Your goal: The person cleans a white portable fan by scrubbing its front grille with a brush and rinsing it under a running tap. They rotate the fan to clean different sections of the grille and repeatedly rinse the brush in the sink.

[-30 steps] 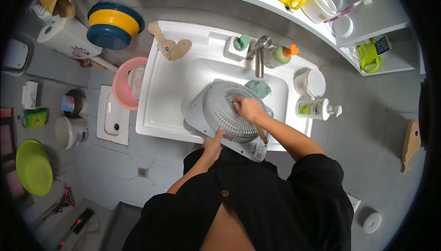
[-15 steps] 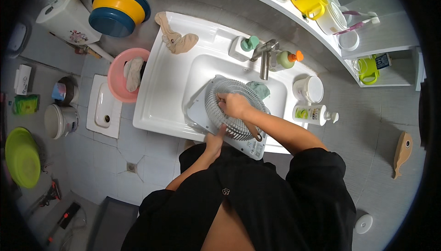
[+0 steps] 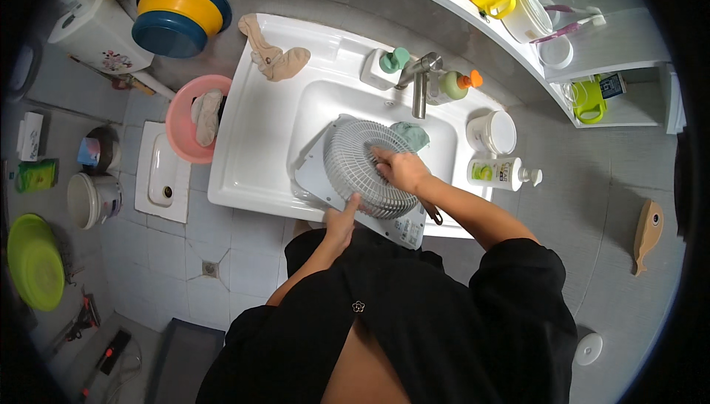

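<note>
A grey round fan grille (image 3: 349, 154) on a flat grey panel (image 3: 313, 174) rests tilted across the sink basin (image 3: 310, 104) and its front edge. My left hand (image 3: 341, 228) grips the near edge, its thumb against the grille's side. On top of the grille lies my right hand (image 3: 403, 172), fingers curled near the centre. A brown handle (image 3: 432, 212) with a hole at its end sticks out under my right wrist; this hand seems closed around it, and the tool's working end is hidden. A green cloth (image 3: 410, 136) lies in the basin behind the grille.
Behind the basin stand a faucet (image 3: 419, 93), a white pump bottle (image 3: 380, 71) and a green bottle with an orange pump (image 3: 452, 86). A white tub (image 3: 491, 133) and a pump bottle (image 3: 497, 173) occupy the right rim. Beige cloth (image 3: 277, 62) lies back left; a pink basin (image 3: 180, 127) stands beside the sink.
My right hand has shifted slightly right across the grille, and the handle's end has moved with it. The grille looks turned slightly more upward. My left hand keeps its hold.
</note>
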### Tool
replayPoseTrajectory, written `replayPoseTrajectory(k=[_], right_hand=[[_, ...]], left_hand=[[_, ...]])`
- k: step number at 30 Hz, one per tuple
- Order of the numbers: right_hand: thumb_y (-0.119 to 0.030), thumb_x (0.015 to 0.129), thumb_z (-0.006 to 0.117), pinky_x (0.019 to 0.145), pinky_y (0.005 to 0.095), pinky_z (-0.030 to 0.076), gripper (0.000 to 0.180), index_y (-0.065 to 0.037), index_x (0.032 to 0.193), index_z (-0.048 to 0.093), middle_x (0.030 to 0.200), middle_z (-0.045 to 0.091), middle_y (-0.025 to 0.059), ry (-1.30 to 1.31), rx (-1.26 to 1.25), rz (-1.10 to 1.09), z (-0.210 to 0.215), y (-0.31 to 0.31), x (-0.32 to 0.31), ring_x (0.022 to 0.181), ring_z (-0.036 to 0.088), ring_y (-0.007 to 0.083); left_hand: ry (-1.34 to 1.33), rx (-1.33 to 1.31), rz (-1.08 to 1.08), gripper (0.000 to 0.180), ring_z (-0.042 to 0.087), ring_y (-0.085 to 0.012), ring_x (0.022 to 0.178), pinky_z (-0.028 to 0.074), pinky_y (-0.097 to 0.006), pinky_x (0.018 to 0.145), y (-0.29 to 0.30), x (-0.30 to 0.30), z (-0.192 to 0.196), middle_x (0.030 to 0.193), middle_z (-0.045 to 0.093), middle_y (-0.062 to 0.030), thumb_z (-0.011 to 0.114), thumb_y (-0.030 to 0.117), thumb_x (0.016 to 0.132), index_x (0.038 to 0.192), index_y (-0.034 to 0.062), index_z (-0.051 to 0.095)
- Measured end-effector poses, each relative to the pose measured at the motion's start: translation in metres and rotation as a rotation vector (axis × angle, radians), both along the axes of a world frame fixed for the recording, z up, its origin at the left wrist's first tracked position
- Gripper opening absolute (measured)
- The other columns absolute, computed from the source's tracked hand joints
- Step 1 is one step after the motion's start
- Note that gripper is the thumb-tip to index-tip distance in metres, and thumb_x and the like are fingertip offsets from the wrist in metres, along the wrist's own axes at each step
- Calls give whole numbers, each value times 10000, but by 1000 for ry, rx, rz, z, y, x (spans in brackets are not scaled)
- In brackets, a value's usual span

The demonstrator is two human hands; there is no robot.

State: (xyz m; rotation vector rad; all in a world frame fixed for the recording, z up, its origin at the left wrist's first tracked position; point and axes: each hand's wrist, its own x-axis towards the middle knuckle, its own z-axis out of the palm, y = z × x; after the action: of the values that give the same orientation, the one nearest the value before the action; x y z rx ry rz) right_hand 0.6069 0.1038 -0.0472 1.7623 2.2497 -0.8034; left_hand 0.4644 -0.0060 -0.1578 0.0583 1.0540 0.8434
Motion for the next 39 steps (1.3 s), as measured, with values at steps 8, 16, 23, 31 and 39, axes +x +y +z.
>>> replayPoseTrajectory(k=[8,16,23,31,39], right_hand=[[-258,846,533,588,435,511,382,-235,1227,523,750,648,139,-80,113,74,-2,-17,2,641,622,337],[-261,835,569,541,380,512,363,-234,1196,561,779,659,88,136,174,282,17,-32,-2,582,620,283],[-268,830,554,494,388,492,409,-245,1237,517,608,611,109,-58,271,153,-5,-11,41,532,603,282],[-275,831,553,483,388,491,406,-239,1235,527,601,606,116,148,192,175,6,-46,31,496,591,288],[-276,831,561,467,376,487,435,-262,1260,494,599,598,123,235,205,422,28,-46,35,479,585,271]], left_hand=[[-81,34,124,417,548,-151,926,451,-270,775,-1,8,-3,1069,560,-92,657,194,843,1116,-83,505],[-58,101,139,492,518,-153,973,437,-280,787,5,3,18,1116,527,-88,668,245,835,1173,-51,469],[-98,43,42,522,477,-260,1126,425,-403,934,0,3,-17,1242,467,-119,591,206,884,1296,-4,349],[-98,-3,62,544,480,-266,1127,425,-422,934,2,0,-1,1244,463,-121,582,216,888,1314,3,318],[-100,76,109,538,494,-257,1103,441,-410,906,3,-6,-19,1239,464,-136,596,231,880,1286,-16,344]])
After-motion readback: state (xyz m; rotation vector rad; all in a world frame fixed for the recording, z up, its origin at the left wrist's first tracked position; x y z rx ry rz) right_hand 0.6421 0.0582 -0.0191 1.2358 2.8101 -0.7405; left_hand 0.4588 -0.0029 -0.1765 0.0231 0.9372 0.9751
